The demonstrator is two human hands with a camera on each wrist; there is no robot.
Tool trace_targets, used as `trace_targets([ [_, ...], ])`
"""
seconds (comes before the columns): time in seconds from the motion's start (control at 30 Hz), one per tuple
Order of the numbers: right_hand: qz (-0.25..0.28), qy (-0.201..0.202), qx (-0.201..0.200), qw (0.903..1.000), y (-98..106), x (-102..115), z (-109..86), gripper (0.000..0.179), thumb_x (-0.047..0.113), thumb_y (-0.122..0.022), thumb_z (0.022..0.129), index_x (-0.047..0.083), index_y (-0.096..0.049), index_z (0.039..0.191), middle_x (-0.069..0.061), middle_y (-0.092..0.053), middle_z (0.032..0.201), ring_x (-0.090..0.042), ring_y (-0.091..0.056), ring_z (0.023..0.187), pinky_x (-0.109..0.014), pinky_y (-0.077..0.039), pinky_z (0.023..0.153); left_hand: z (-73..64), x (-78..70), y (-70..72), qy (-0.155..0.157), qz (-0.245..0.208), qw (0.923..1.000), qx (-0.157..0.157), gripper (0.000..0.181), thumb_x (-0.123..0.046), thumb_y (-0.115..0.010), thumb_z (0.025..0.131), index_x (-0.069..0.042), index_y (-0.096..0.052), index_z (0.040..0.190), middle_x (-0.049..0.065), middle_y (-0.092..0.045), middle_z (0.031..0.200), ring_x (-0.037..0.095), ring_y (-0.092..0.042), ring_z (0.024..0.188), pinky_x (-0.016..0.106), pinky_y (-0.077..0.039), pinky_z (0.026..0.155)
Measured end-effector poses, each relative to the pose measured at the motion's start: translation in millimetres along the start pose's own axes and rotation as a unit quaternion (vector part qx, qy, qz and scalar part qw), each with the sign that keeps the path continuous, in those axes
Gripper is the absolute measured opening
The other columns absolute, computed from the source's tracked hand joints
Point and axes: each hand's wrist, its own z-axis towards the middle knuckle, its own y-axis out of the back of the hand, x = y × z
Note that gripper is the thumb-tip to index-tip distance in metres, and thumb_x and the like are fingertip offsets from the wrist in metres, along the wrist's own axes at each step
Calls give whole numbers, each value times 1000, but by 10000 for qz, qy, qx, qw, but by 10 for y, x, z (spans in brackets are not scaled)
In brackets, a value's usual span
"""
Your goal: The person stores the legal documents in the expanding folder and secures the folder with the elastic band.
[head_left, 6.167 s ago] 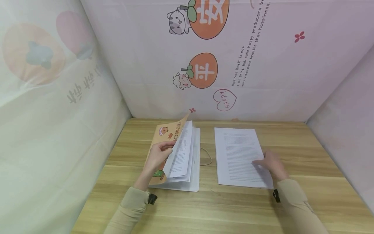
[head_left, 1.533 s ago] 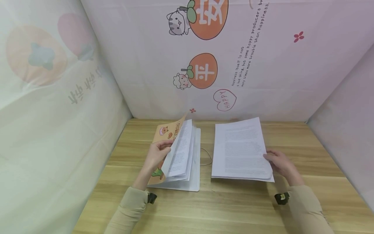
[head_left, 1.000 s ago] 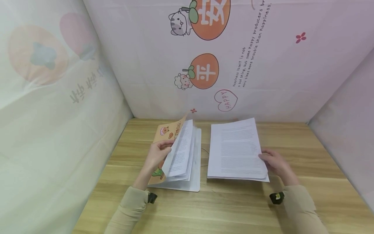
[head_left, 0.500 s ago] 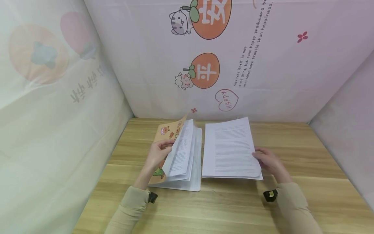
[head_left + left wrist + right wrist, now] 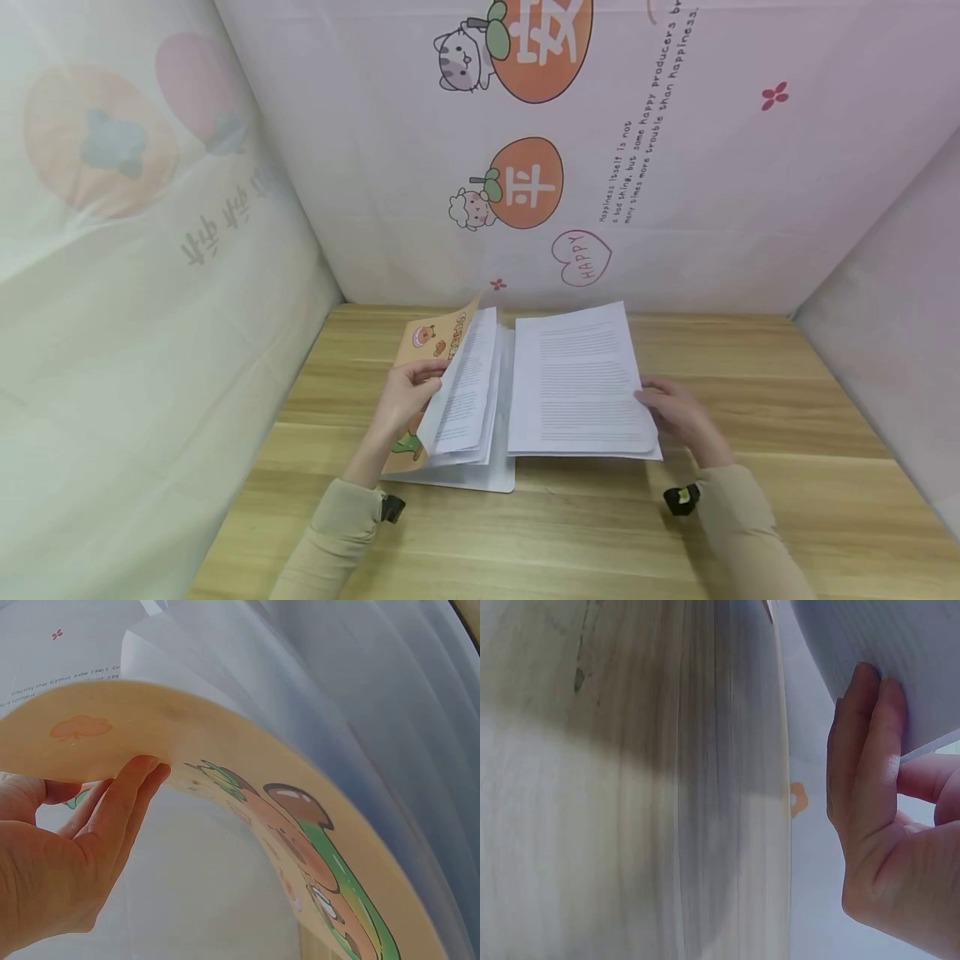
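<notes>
At the left of the head view lies a file folder with an orange cartoon cover and printed sheets inside. My left hand pinches the edge of this cover and keeps it raised; the left wrist view shows the cover bending in an arc over my fingers. To the right, a stack of printed paper hangs tilted just above the table. My right hand grips its right edge, with fingers under the paper in the right wrist view. The stack's left edge overlaps the folder's clear back part.
Under everything is a wood-grain table. White printed cloth stands behind it, with more cloth on the left and right sides. A black band with a small device sits at my right wrist.
My right hand has lifted the paper stack off the table and carried it left, up to the folder; the elastic loop is now covered. The left hand stays at the cover.
</notes>
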Motion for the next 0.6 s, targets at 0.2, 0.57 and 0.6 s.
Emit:
trace_targets([
  [0.2, -20, 9, 55, 10000, -60, 29, 30, 58, 14, -46, 102, -19, -24, 144, 7, -65, 93, -2, -63, 83, -23, -55, 75, -5, -5, 8, -10, -12, 10000, -35, 36, 1, -56, 86, -3, -70, 118, 17, -72, 118, 23, -67, 108, 22, -51, 83],
  [0.57, -138, 43, 5, 9999, -168, 71, 56, 54, 13, -47, 101, -19, -31, 142, -1, -65, 100, -5, -62, 84, -24, -54, 75, -13, -19, -2, -12, -73, 10000, -16, 37, 1, -56, 85, -2, -71, 118, 18, -72, 117, 23, -68, 105, 21, -51, 79],
  [0.6, -142, 44, 8, 9999, -175, 71, 62, 54, 13, -47, 101, -19, -31, 142, -2, -65, 101, -5, -62, 84, -24, -54, 75, -11, -19, -4, -12, -80, 10000, -15, 37, 1, -55, 85, -2, -70, 118, 18, -72, 117, 22, -68, 105, 20, -51, 79],
])
